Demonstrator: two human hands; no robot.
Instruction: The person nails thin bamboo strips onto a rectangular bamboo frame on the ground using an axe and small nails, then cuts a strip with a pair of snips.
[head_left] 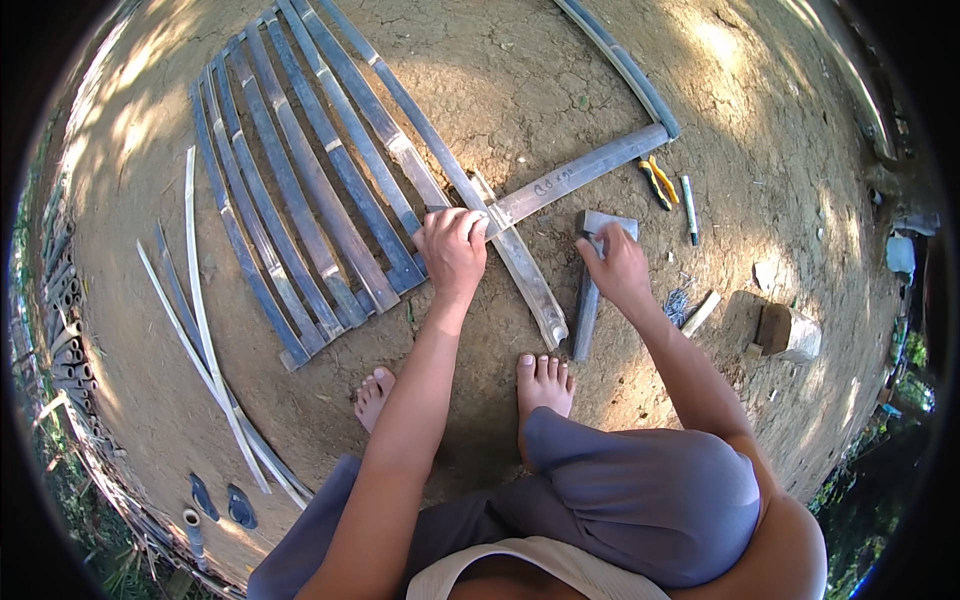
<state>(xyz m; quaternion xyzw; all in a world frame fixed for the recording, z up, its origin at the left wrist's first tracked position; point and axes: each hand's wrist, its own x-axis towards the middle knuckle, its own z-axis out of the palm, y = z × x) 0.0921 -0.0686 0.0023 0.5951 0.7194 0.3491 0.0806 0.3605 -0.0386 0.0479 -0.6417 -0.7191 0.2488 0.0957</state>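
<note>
Several dark split-bamboo slats (290,170) lie side by side on crosswise rails, forming a panel on the ground. My left hand (452,250) is closed over the near end of a bamboo slat (412,165), where it meets the cross rail (585,178). That rail runs on to the right. Beneath the joint, a pale split-bamboo piece (530,285) reaches toward my right foot. A mallet with a blocky head (622,222) and a straight handle (586,315) lies right of it. Over the mallet's head, my right hand (622,268) has curled fingers; what they hold is hidden.
Yellow-and-black pliers (657,182) and a marker (690,210) lie right of the rail. A nail pile (677,308), a short stick (701,314) and a wooden block (790,332) sit nearer. Thin bamboo strips (205,350) cross at left, above sandals (241,507).
</note>
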